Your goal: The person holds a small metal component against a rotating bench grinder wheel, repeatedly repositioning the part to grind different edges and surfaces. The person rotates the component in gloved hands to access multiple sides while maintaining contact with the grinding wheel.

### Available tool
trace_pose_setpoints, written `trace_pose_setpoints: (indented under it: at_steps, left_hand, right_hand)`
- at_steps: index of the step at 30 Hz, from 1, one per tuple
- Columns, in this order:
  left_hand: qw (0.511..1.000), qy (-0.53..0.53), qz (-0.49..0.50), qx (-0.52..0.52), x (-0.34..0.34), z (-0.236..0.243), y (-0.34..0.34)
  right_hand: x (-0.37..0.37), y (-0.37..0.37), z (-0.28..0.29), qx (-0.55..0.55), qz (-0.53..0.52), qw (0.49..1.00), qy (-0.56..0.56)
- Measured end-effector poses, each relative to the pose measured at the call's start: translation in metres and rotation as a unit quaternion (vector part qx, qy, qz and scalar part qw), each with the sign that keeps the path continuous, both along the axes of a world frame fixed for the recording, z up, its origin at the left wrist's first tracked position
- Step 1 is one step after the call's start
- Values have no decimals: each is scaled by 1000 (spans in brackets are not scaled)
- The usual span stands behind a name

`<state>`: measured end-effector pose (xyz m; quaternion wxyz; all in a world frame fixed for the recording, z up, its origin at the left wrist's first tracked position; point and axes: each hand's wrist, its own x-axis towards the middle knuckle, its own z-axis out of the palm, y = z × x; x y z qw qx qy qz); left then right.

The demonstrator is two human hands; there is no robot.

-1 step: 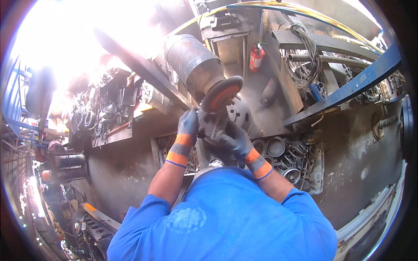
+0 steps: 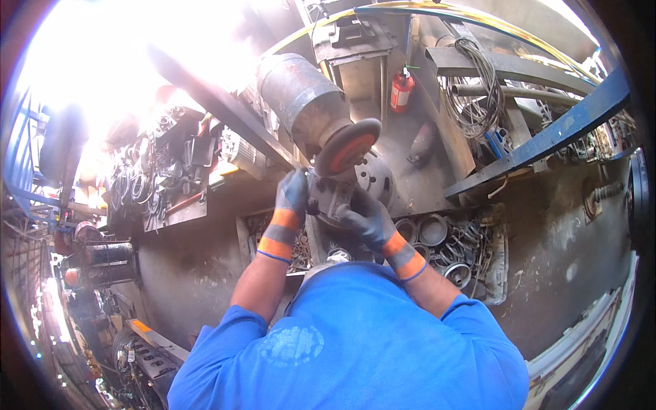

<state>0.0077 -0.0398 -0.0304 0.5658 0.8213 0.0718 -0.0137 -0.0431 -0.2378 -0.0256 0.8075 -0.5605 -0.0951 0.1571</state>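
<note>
A dark metal part with bosses (image 2: 331,201) is gripped between my two gloved hands just below a wheel with an orange-red face and black rim (image 2: 345,152), mounted on a large grey cylindrical machine (image 2: 297,92). My left hand (image 2: 292,193) is closed on the part's left side, fingertips at its upper edge. My right hand (image 2: 362,220) holds the lower right side, thumb across it. Whether the part touches the wheel, I cannot tell. Behind it is a round plate with holes (image 2: 379,179).
A blue beam (image 2: 547,140) crosses the right. A red extinguisher (image 2: 402,92) and coiled cable (image 2: 471,102) are beyond. Metal rings and scrap fill a tray (image 2: 499,287) below the part. A cluttered board with hoses (image 2: 164,171) is left, beside a dark diagonal beam (image 2: 219,109).
My left hand and the dark part have shifted very slightly to the left. My right hand stays in nearly the same place.
</note>
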Motion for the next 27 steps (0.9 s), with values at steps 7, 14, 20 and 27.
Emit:
trace_pose_setpoints:
  at_steps: [7,14,20,27]
  left_hand:
    - [989,-57,-46,128,0,14,13]
    - [988,126,-2,87,-3,35,0]
    - [990,135,-1,25,-31,51,3]
    - [979,163,46,-112,-80,53,34]
  right_hand:
    - [-5,16,0,28,-28,999,-11]
    - [-6,6,-7,69,25,995,70]
    - [-16,19,-13,359,110,882,285]
    - [-9,7,-28,358,195,877,255]
